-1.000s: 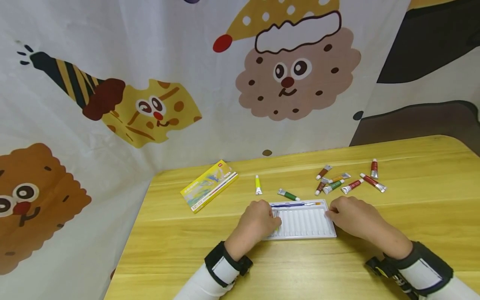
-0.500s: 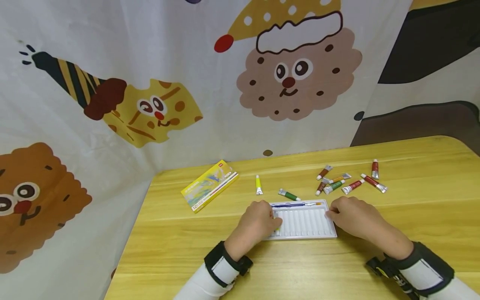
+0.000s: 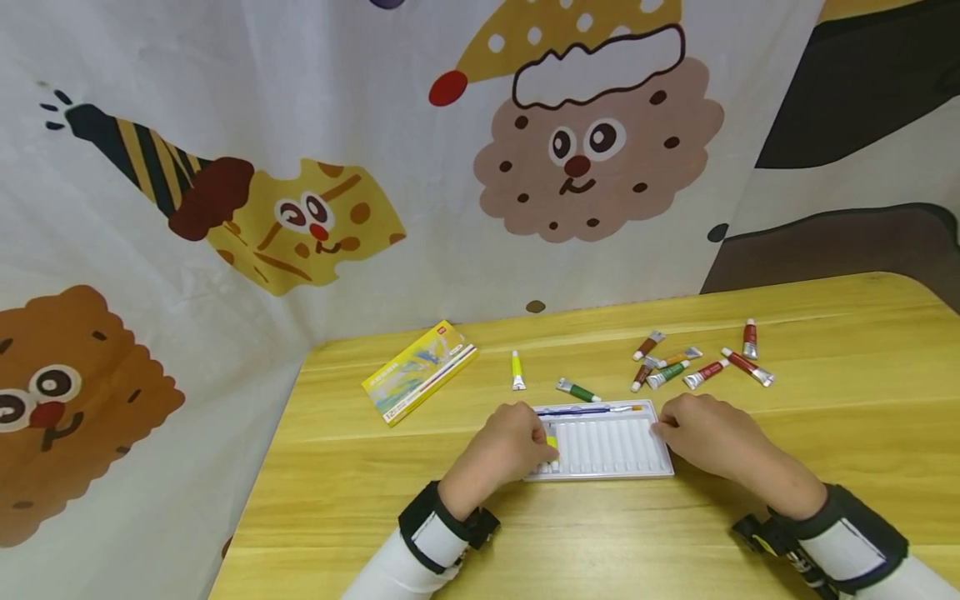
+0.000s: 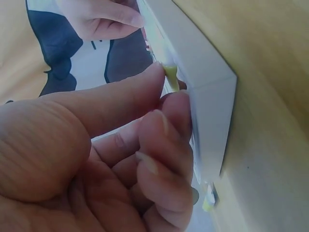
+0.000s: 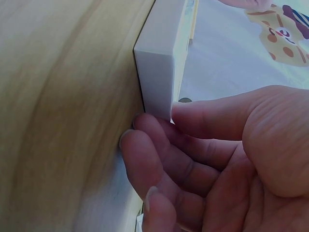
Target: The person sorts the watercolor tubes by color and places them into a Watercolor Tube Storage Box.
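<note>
A white slotted plastic tray point(image 3: 611, 446) lies on the table between the hands. At its left end, my left hand point(image 3: 504, 446) has thumb and index finger at a yellow paint tube point(image 3: 552, 443) in a slot. In the left wrist view the tube's yellow end point(image 4: 171, 76) shows between thumb and index fingertips, the other fingers curled beneath. My right hand point(image 3: 708, 433) holds the tray's right edge. In the right wrist view, its thumb point(image 5: 207, 118) lies on the rim and fingers bend against the tray's side point(image 5: 157, 77). A blue paintbrush point(image 3: 585, 410) lies along the tray's back groove.
Behind the tray lie a green paint tube point(image 3: 578, 390) and another yellow tube point(image 3: 517, 370). Several red, brown, green and orange tubes point(image 3: 705, 373) are scattered at back right. A yellow paint box point(image 3: 418, 372) sits at back left, before a printed curtain point(image 3: 420, 167).
My left hand has shifted slightly left and toward the body, showing more of the yellow tube in the tray. My right hand stays at the tray's right edge.
</note>
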### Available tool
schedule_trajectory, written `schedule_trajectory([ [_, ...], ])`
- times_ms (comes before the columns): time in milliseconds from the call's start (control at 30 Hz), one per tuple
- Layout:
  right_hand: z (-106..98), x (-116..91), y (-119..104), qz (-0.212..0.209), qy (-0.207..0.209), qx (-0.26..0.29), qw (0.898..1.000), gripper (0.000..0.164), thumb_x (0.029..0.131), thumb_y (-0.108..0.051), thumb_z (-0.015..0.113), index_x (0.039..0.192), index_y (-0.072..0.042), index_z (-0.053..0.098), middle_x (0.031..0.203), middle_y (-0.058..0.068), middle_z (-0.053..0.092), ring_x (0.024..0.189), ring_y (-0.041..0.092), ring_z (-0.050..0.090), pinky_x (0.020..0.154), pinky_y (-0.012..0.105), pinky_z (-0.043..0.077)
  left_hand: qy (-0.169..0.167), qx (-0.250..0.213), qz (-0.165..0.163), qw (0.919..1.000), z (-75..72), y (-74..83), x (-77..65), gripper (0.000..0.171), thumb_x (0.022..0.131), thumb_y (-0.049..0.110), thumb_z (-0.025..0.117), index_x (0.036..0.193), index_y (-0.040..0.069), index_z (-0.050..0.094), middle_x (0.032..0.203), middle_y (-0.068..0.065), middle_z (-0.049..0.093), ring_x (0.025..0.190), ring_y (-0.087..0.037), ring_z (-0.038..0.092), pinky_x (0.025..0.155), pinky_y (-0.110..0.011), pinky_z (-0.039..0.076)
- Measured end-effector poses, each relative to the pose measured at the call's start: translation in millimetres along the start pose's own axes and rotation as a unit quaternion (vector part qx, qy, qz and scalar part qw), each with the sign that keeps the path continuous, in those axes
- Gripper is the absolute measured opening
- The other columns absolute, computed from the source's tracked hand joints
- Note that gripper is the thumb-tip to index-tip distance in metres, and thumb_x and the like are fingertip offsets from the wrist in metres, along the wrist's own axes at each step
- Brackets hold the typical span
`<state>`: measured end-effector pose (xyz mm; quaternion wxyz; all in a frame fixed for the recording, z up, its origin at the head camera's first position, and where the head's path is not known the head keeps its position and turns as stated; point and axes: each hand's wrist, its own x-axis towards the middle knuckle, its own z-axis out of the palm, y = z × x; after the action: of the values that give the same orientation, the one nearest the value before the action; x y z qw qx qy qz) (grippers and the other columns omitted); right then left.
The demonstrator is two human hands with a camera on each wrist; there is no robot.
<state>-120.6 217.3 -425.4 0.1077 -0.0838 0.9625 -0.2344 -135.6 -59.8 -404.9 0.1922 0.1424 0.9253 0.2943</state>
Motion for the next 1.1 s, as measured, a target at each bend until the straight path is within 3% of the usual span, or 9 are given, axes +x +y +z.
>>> schedule_trajectory([
  [433, -1.0, -1.1, -1.4, 0.002, -0.001, 0.003, 1.000, 0.020, 0.098, -0.015, 0.071, 0.078, -0.012, 0.067, 0.063, -0.001, 0.045, 0.056, 0.016, 0.045, 0.055, 0.033, 0.032, 0.001, -0.002, -0.001, 1.0000, -0.5, 0.5, 2.1, 0.048, 0.089, 0.015, 0.085, 0.054, 0.012, 0.052, 0.052, 0.007, 0.035, 0.050, -0.009, 0.038, 0.047, -0.022, 0.026],
  [1100, 0.1, 0.0, -0.7, 0.000, 0.005, -0.001, 1.000, 0.019, 0.097, -0.015, 0.071, 0.078, -0.012, 0.068, 0.063, -0.001, 0.046, 0.056, 0.016, 0.044, 0.055, 0.033, 0.032, 0.010, 0.004, -0.005, 0.9999, 4.6, -0.5, 3.9, 0.035, 0.087, 0.014, 0.086, 0.061, 0.007, 0.064, 0.058, 0.003, 0.049, 0.058, -0.014, 0.048, 0.050, -0.025, 0.034],
])
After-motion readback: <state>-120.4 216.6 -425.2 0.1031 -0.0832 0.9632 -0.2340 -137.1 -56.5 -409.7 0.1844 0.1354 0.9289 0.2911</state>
